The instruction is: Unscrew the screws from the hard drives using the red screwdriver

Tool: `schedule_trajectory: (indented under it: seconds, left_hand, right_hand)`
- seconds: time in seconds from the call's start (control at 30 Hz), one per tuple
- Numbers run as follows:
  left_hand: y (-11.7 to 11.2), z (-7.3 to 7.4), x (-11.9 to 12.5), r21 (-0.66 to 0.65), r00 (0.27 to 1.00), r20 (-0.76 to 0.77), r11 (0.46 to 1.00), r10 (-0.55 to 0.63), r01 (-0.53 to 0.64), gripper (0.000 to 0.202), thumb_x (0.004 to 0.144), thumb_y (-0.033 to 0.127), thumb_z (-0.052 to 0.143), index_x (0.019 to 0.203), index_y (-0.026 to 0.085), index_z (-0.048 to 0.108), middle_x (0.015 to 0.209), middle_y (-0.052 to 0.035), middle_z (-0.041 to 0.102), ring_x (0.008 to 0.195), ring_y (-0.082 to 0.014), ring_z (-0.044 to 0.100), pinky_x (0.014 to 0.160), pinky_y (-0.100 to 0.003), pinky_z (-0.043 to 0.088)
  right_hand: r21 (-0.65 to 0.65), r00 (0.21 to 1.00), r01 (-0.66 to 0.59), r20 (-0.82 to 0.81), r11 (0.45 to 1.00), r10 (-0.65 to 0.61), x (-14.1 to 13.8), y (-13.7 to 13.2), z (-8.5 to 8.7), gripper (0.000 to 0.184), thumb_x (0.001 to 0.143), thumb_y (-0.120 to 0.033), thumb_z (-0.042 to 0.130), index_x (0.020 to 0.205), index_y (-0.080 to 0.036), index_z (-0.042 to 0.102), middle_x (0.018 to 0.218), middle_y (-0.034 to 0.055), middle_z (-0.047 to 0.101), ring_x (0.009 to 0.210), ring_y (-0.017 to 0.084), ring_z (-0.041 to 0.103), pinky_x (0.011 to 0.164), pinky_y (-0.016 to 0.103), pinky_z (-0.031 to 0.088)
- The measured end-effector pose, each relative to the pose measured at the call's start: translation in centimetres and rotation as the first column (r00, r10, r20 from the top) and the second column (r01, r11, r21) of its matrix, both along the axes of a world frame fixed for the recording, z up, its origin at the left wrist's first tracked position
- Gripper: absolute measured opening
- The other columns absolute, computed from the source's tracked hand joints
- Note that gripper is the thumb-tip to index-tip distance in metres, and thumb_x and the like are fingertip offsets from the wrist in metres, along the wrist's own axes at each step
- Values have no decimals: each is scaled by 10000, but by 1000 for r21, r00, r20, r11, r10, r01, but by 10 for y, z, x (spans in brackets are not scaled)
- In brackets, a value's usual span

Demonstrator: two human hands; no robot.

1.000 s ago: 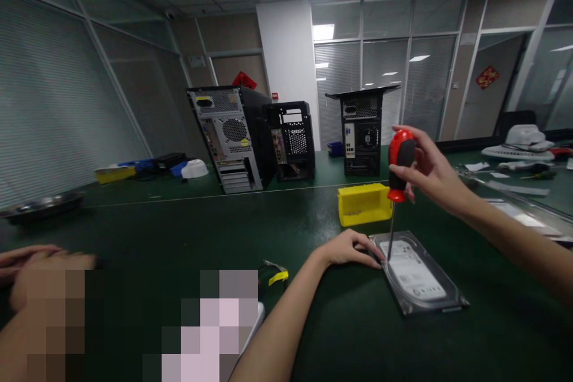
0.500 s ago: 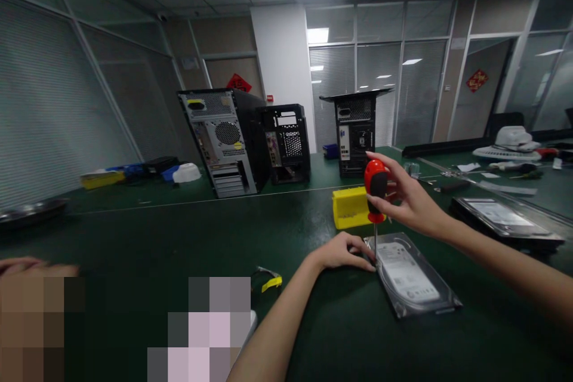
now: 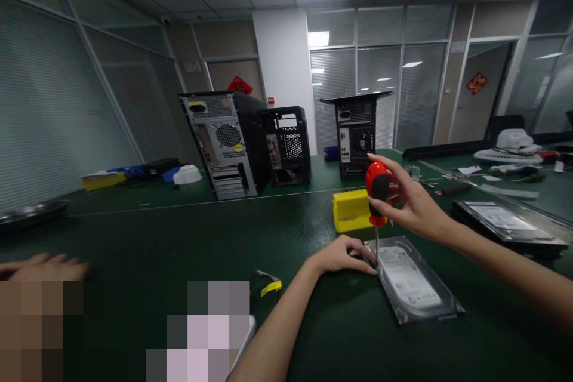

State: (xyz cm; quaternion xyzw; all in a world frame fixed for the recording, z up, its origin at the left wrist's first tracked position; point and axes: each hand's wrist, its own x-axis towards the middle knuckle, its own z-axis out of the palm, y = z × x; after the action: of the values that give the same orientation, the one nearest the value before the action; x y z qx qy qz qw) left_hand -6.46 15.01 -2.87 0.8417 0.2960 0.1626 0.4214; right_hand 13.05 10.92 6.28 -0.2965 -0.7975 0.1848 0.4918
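A silver hard drive (image 3: 414, 283) with a white label lies flat on the green table (image 3: 179, 239). My left hand (image 3: 342, 255) rests against its near-left corner, fingers curled on the edge and holding the drive steady. My right hand (image 3: 409, 200) grips the red and black handle of a screwdriver (image 3: 377, 197), which stands upright. Its thin shaft points down to the drive's left corner, close beside my left fingertips.
A yellow parts bin (image 3: 350, 210) sits just behind the drive. Three computer towers (image 3: 228, 143) stand at the table's back. More drives (image 3: 505, 221) and tools lie at the right. Another person's hand (image 3: 42, 265) rests at the left edge. A small yellow-tagged item (image 3: 268, 283) lies near my left forearm.
The screwdriver has come down and leftward, from the drive's top face to its left corner. The view shifted slightly. My left hand stayed on the drive.
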Motion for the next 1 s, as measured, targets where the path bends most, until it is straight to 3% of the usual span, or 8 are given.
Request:
schedule_trajectory:
  seconds: [1.0]
  left_hand:
    - [-1,3,0,-8,1000,19,1000,16,-16,311,683,405,649,880,168,694,797,-23,612,735,-117,499,626,-202,347]
  right_hand:
    - [-2,1000,1,-23,1000,-2,-2,-2,0,691,729,-247,585,1336,-301,260,915,34,544,688,179,583,659,403,537]
